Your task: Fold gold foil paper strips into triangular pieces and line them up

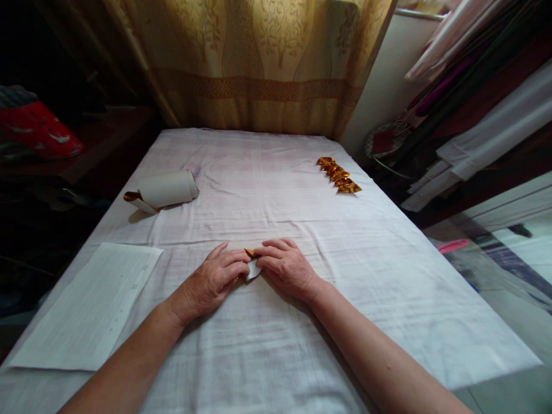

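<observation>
Between my two hands, at the middle of the cloth-covered table, lies a small piece of gold foil paper [253, 270], its white back showing and a gold corner turned up at the top. My left hand [215, 279] presses its fingers on the left side of the paper. From the right, my right hand [284, 267] has its fingers closed on the other edge. Fingertips hide part of the piece, so its full shape does not show. Farther back on the right is a row of several folded gold foil pieces [338, 175].
A white-backed roll [168, 188] with a gold inner face lies at the left. In front of it is a printed sheet [86, 307]. A white cloth [259, 190] covers the table, a curtain [259, 57] hangs behind, and clothes [500, 126] hang at the right.
</observation>
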`<state>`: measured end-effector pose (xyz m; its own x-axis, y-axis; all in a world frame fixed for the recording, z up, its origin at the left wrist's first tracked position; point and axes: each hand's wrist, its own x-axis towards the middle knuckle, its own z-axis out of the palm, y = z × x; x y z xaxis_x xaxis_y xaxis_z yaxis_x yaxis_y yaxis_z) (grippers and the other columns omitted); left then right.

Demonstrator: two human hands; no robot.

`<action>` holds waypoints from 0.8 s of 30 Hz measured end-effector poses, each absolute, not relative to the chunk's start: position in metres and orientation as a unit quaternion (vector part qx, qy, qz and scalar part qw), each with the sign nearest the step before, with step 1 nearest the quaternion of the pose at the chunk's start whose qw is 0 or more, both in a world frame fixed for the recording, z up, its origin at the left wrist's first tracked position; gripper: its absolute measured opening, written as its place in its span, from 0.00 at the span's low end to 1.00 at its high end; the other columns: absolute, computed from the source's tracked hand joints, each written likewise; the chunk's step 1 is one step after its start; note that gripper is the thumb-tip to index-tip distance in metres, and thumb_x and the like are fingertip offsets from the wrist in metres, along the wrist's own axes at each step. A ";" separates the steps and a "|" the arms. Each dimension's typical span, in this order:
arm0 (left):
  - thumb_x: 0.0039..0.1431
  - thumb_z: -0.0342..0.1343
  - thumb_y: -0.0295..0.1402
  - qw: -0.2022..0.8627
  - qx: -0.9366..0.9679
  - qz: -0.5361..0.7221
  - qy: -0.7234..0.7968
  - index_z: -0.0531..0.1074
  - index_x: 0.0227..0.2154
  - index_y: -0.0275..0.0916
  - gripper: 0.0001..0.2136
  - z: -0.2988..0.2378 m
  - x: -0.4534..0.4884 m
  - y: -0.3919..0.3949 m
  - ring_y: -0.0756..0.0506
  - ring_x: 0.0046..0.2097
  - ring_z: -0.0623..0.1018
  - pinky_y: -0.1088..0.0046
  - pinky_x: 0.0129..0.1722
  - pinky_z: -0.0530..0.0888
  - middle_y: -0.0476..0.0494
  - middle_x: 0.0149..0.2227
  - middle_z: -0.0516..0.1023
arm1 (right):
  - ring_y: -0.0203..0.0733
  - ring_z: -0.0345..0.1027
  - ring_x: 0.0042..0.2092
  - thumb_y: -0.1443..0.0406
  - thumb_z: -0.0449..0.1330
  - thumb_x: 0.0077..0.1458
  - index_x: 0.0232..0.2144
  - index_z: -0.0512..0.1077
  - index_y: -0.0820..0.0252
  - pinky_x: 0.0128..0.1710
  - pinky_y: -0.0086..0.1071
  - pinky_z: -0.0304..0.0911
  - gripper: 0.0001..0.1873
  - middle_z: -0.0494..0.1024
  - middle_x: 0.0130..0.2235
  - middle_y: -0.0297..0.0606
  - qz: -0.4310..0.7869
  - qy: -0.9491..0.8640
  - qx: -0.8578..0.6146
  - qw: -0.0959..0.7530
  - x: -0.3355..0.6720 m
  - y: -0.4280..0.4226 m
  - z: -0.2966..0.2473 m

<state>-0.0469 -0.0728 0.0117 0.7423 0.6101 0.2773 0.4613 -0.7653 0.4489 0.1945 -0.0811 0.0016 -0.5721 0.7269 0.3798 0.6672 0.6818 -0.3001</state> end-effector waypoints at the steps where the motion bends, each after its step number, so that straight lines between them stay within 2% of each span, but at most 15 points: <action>1: 0.66 0.47 0.24 0.164 0.915 0.222 0.294 0.72 0.43 0.45 0.12 0.011 -0.047 -0.072 0.46 0.57 0.73 0.51 0.66 0.58 0.44 0.52 0.76 | 0.45 0.70 0.52 0.70 0.59 0.61 0.37 0.78 0.53 0.52 0.41 0.58 0.08 0.80 0.49 0.37 0.064 -0.890 -0.383 0.241 0.194 -0.081 0.002; 6: 0.65 0.50 0.26 0.091 0.911 0.269 0.300 0.74 0.44 0.43 0.11 0.009 -0.048 -0.067 0.44 0.49 0.75 0.60 0.54 0.70 0.42 0.46 0.78 | 0.43 0.73 0.47 0.69 0.57 0.63 0.41 0.76 0.56 0.48 0.38 0.59 0.08 0.83 0.46 0.37 0.059 -0.889 -0.381 0.246 0.191 -0.084 0.001; 10: 0.66 0.51 0.29 0.041 0.920 0.248 0.300 0.75 0.35 0.42 0.08 0.011 -0.049 -0.067 0.44 0.42 0.75 0.63 0.48 0.71 0.45 0.38 0.79 | 0.42 0.73 0.48 0.68 0.59 0.62 0.40 0.76 0.54 0.49 0.38 0.59 0.07 0.83 0.46 0.35 0.099 -0.877 -0.391 0.262 0.193 -0.084 0.000; 13: 0.66 0.51 0.29 0.013 0.926 0.224 0.303 0.75 0.35 0.42 0.08 0.012 -0.049 -0.071 0.43 0.43 0.75 0.62 0.48 0.71 0.46 0.37 0.80 | 0.42 0.72 0.51 0.67 0.61 0.61 0.40 0.77 0.53 0.50 0.39 0.58 0.06 0.82 0.49 0.34 0.129 -0.878 -0.380 0.262 0.199 -0.084 0.001; 18: 0.68 0.47 0.26 -0.010 0.924 0.225 0.308 0.75 0.41 0.38 0.10 0.008 -0.045 -0.086 0.43 0.50 0.76 0.60 0.55 0.72 0.42 0.45 0.80 | 0.44 0.70 0.54 0.65 0.60 0.63 0.43 0.78 0.51 0.52 0.40 0.58 0.08 0.80 0.52 0.33 0.151 -0.882 -0.379 0.236 0.206 -0.083 0.003; 21: 0.69 0.45 0.27 -0.011 0.924 0.233 0.302 0.75 0.43 0.36 0.12 0.004 -0.042 -0.097 0.43 0.51 0.77 0.63 0.56 0.73 0.40 0.47 0.80 | 0.45 0.70 0.54 0.64 0.61 0.63 0.42 0.78 0.51 0.52 0.40 0.59 0.08 0.80 0.51 0.33 0.150 -0.884 -0.372 0.240 0.207 -0.082 0.001; 24: 0.69 0.47 0.30 0.013 0.922 0.228 0.314 0.74 0.47 0.35 0.12 0.002 -0.042 -0.106 0.42 0.55 0.76 0.62 0.58 0.73 0.38 0.51 0.79 | 0.45 0.71 0.52 0.63 0.61 0.62 0.41 0.79 0.51 0.51 0.41 0.59 0.07 0.81 0.50 0.34 0.146 -0.883 -0.363 0.257 0.207 -0.080 -0.002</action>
<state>-0.0416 -0.1059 0.0021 0.6988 0.5844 0.4126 0.5725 -0.8027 0.1672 0.2073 -0.0803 -0.0017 -0.6034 0.7174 0.3483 0.5669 0.6930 -0.4453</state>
